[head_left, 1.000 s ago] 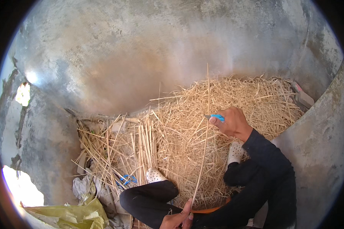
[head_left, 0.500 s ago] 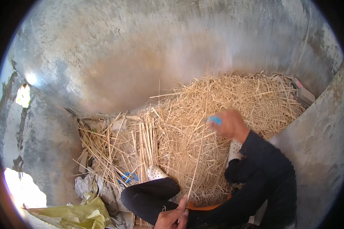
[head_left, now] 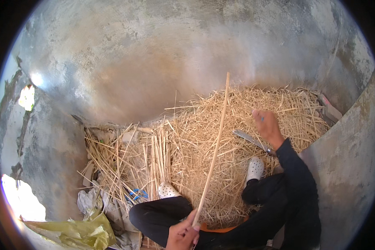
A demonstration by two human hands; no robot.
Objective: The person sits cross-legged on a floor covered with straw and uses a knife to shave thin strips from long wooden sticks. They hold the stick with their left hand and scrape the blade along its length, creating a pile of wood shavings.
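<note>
My left hand (head_left: 182,233), low in the picture, is closed around the lower end of a long pale bamboo strip (head_left: 213,160). The strip slants up and slightly right, its far tip standing before the wall. My right hand (head_left: 268,126) is over the straw pile, to the right of the strip and apart from it. Its fingers are curled together, with a small blue patch showing on them; what they hold, if anything, cannot be made out. Just below that hand a knife (head_left: 250,138) shows its grey blade pointing left, its handle end partly behind my wrist.
Loose straw-like shavings (head_left: 204,183) cover the floor between my white clogs. Longer split strips (head_left: 159,156) lie at the left. A yellowish plastic sheet (head_left: 77,233) is at lower left. A curved concrete wall (head_left: 166,54) rises behind, and a slanting slab (head_left: 341,166) stands at right.
My right hand has moved right and slightly up, away from the strip, and the knife now shows. The strip's broader face is turned into view; my left hand still grips its lower end.
</note>
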